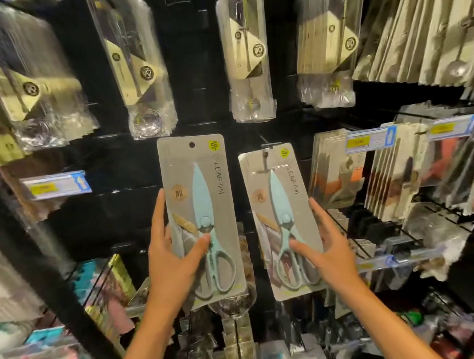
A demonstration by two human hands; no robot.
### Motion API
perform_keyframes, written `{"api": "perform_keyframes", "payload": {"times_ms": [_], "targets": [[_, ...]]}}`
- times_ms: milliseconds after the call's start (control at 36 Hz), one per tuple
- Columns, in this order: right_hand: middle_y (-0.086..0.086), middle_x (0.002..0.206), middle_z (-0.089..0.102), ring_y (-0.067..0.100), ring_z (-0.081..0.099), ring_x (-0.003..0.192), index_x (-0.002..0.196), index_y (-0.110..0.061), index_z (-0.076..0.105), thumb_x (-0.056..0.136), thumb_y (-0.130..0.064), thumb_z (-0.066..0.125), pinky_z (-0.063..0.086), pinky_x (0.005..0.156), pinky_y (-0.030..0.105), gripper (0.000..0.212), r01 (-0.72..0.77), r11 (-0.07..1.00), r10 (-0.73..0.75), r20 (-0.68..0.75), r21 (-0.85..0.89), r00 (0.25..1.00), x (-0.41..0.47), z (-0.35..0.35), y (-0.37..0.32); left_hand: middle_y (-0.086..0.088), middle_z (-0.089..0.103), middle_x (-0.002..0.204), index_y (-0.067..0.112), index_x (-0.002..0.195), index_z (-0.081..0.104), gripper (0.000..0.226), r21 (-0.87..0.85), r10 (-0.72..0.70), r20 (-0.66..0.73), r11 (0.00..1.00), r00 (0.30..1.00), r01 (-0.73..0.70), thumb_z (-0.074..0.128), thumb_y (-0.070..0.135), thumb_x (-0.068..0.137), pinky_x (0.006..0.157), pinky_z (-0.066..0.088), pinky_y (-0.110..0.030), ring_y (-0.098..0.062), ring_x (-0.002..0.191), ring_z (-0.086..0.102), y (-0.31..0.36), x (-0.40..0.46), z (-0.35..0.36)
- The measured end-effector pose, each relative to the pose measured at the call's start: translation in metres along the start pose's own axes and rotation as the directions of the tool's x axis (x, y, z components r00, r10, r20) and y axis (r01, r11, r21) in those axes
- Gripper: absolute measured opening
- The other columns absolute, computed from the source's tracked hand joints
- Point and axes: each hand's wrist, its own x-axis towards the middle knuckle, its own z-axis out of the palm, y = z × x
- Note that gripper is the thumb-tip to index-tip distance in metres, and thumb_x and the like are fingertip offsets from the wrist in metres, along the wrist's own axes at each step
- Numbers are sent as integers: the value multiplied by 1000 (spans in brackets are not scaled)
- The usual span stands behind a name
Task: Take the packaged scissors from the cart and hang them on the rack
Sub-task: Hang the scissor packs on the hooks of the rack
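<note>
Head view: the left hand [170, 255] grips a flat grey card package holding pale blue kitchen scissors [201, 213], thumb curled across the front near the pivot and fingers along the card's left edge and behind it. This package is held upright in front of the black rack, just left of centre, with its round hang hole [192, 145] at twelve o'clock and not threaded on anything that I can see.

At three o'clock from it, a matching stack of grey scissor packages [283, 221] already hangs on a metal peg [266, 158]. The right hand [327, 245] holds the lower right edge of that stack, thumb laid on the front and fingers behind the side, seemingly steadying it.

Clear cellophane utensil packs with cream labels [246, 48] hang at twelve o'clock above; a blue-edged price tag [56, 185] sits at nine o'clock. The cart is not in view.

Judging from this, the risky part is the threading. The hole is small and the peg tip is partly hidden by the hanging stack, so the card could miss, buckle or slide off. The left-hand hold sits low on a long card, so the top may wobble. Pulling the steadied stack outward could slip its front pack off the peg.
</note>
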Motion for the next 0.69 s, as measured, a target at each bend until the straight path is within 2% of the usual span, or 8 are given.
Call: {"api": "perform_keyframes", "payload": {"times_ms": [222, 278, 333, 389, 444, 500, 583, 694], "targets": [[-45, 140, 45, -10, 57, 123, 153, -55, 29, 88, -16, 79, 55, 89, 14, 90, -7, 999, 8, 54, -33, 999, 18, 8, 18, 37, 40, 154, 51, 159, 26, 99, -23, 0, 21, 1000, 1000, 1, 82, 20, 83, 91, 51, -7, 7, 134, 52, -1, 10, 11], [-52, 139, 39, -18, 52, 123, 154, -58, 22, 91, -20, 76, 53, 90, 10, 92, -3, 996, 9, 74, -87, 997, 24, 11, 21, 36, 38, 156, 52, 159, 25, 99, -1, 6, 21, 1000, 1000, -6, 82, 25, 82, 97, 53, -16, 5, 137, 51, -2, 13, 11], [-60, 132, 35, -28, 47, 118, 153, -62, 12, 94, -26, 73, 50, 86, 3, 93, -3, 986, 18, 90, -169, 996, 29, 14, 23, 34, 36, 158, 54, 158, 24, 101, 24, 7, 22, 1000, 1000, -8, 82, 26, 81, 106, 52, -33, -2, 141, 49, -3, 16, 10], [-62, 126, 38, -29, 50, 111, 152, -65, 4, 95, -33, 70, 49, 79, 1, 93, -9, 971, 33, 97, -238, 995, 37, 15, 26, 33, 36, 159, 56, 158, 24, 101, 31, 11, 13, 999, 1000, -12, 82, 26, 80, 107, 51, -37, -4, 142, 49, -3, 19, 10], [-50, 127, 49, -16, 60, 105, 149, -68, -4, 96, -41, 67, 52, 73, 7, 92, -21, 952, 53, 97, -306, 994, 47, 17, 29, 33, 36, 159, 56, 157, 25, 101, 30, 25, 0, 999, 1000, -25, 82, 27, 79, 104, 53, -27, -2, 141, 49, -3, 23, 10], [-26, 136, 57, 0, 65, 104, 148, -67, -13, 97, -47, 63, 56, 76, 19, 93, -26, 926, 74, 114, -376, 991, 59, 21, 33, 33, 37, 159, 55, 157, 25, 101, 17, 41, -6, 999, 999, -40, 81, 27, 79, 99, 51, -14, 0, 140, 50, -4, 27, 10], [-5, 147, 58, 21, 69, 113, 146, -65, -22, 98, -53, 58, 61, 88, 45, 94, -16, 881, 95, 145, -473, 985, 78, 26, 42, 33, 36, 159, 55, 157, 25, 100, 5, 50, -4, 999, 999, -50, 82, 28, 79, 104, 48, -15, -2, 141, 49, -4, 32, 9], [2, 150, 55, 28, 69, 114, 143, -62, -31, 99, -54, 55, 59, 91, 55, 97, 4, 842, 101, 166, -539, 981, 104, 36, 53, 31, 35, 160, 55, 157, 26, 101, 10, 75, -16, 997, 997, -75, 82, 27, 78, 106, 47, -18, -5, 143, 48, -6, 39, 10]]}}
